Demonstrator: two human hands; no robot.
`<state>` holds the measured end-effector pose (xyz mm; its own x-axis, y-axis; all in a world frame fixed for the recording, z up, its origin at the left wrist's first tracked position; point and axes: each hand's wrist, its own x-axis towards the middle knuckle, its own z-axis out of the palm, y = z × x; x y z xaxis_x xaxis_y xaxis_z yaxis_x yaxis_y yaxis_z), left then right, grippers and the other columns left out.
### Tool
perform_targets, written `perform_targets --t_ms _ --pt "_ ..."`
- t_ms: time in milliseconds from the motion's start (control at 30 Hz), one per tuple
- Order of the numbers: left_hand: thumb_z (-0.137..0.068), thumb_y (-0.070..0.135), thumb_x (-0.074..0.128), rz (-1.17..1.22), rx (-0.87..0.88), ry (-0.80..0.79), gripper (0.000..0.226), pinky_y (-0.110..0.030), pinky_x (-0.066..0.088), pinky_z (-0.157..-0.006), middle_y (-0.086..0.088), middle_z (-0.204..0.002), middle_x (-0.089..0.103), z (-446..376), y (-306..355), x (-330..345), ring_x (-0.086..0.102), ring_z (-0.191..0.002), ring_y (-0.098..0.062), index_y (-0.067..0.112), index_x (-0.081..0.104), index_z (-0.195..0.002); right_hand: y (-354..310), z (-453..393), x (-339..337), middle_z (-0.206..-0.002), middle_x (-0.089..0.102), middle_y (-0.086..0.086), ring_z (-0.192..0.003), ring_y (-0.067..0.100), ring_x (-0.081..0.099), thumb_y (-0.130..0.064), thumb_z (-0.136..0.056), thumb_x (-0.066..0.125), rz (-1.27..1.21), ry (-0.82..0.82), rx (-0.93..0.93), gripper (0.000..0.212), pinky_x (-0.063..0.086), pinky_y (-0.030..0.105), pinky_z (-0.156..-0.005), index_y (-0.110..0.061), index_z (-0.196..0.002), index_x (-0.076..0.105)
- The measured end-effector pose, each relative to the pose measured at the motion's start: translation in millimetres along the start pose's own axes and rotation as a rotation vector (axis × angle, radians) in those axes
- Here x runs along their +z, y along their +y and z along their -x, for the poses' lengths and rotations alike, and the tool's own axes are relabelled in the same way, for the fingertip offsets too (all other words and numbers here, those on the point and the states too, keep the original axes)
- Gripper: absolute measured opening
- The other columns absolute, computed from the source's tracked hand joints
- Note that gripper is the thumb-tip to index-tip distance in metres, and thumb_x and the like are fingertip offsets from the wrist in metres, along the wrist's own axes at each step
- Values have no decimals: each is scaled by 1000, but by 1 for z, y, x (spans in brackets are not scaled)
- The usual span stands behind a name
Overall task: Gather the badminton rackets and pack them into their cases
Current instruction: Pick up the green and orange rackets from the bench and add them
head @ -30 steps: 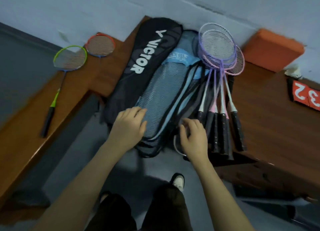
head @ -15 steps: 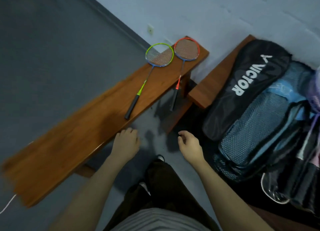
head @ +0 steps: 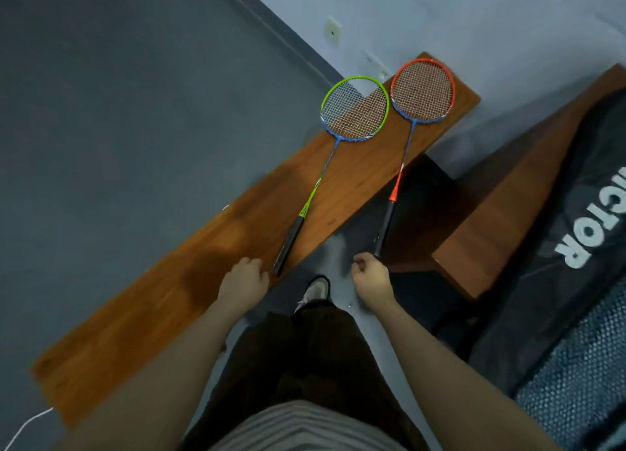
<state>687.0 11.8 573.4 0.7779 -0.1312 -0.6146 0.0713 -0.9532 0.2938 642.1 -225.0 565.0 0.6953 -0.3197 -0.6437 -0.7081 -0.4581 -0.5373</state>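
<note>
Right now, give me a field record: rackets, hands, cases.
green racket: flat on the bench, grip toward the person
orange racket: head on the bench, grip overhanging its edge
left hand: loosely curled, holds nothing, beside the green racket's grip
right hand: loosely curled, holds nothing, at the orange racket's grip end
black case: on second bench, right

Bare forearms, grey striped shirt point(head: 298, 427), dark trousers point(head: 311, 356), pale shoe point(head: 316, 289)

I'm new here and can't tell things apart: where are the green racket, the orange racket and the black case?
green racket point(head: 354, 108): head view, on the strings of its head.
orange racket point(head: 422, 93): head view, on the strings of its head.
black case point(head: 576, 240): head view, on its white lettering.
</note>
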Motion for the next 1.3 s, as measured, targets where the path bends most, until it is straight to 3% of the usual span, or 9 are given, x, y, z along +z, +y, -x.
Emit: perform_targets --t_ms 300,467,633,767,867,1000,1200,1300 --pt "-92 31 48 26 261 8 42 -44 45 -91 -14 -122 52 -147 68 -24 51 -110 -31 15 45 -131 -28 -110 -24 -118 49 11 -92 21 55 -14 -94 46 -153 261 58 30 46 34 -82 -11 -123 52" --pt "-91 39 49 -73 289 -11 55 -41 46 -85 -15 -118 52 -230 85 5 52 -106 -31 17 33 -139 -24 -183 -19 -127 43 12 -117 24 45 -15 -93 50 -144 430 80 39 38 34 -100 -13 -133 47" --pt "-90 42 51 -62 298 53 61 -28 43 -66 -9 -108 51 -271 89 31 51 -80 -16 20 26 -142 -7 -228 -16 -127 43 15 -115 30 42 -21 -90 57 46 600 30 49 36 44 -102 -17 -137 42" --pt "-89 16 57 23 269 51 65 -28 45 -63 -9 -108 50 -282 91 42 55 -77 -18 22 22 -144 6 -252 -14 -133 36 20 -115 39 43 -35 -89 59 198 568 106 65 33 48 -98 -23 -145 27" --pt "-91 13 51 125 327 65 60 -20 36 -56 -4 -99 45 -284 86 44 47 -67 -10 22 24 -144 9 -265 -15 -133 39 22 -116 39 44 -44 -88 57 212 513 155 75 31 49 -99 -29 -147 14" --pt "-92 10 50 241 442 127 52 -12 31 -52 1 -93 43 -286 85 36 42 -63 -5 17 34 -142 7 -279 -24 -128 48 17 -115 34 49 -41 -88 58 68 489 205 78 26 50 -101 -32 -147 9" --pt "-92 6 49 310 508 233 44 -8 35 -60 -5 -94 48 -292 98 16 41 -69 -3 7 42 -135 -5 -280 -23 -117 58 6 -108 22 53 -24 -92 55 10 590 44 62 26 34 -91 -30 -145 24" --pt "-90 5 52 341 516 250 45 -6 36 -63 -1 -93 46 -284 101 4 42 -70 -3 7 45 -134 -15 -271 -21 -116 62 4 -107 20 57 -18 -91 55 -58 683 -46 51 36 35 -100 -23 -140 39"
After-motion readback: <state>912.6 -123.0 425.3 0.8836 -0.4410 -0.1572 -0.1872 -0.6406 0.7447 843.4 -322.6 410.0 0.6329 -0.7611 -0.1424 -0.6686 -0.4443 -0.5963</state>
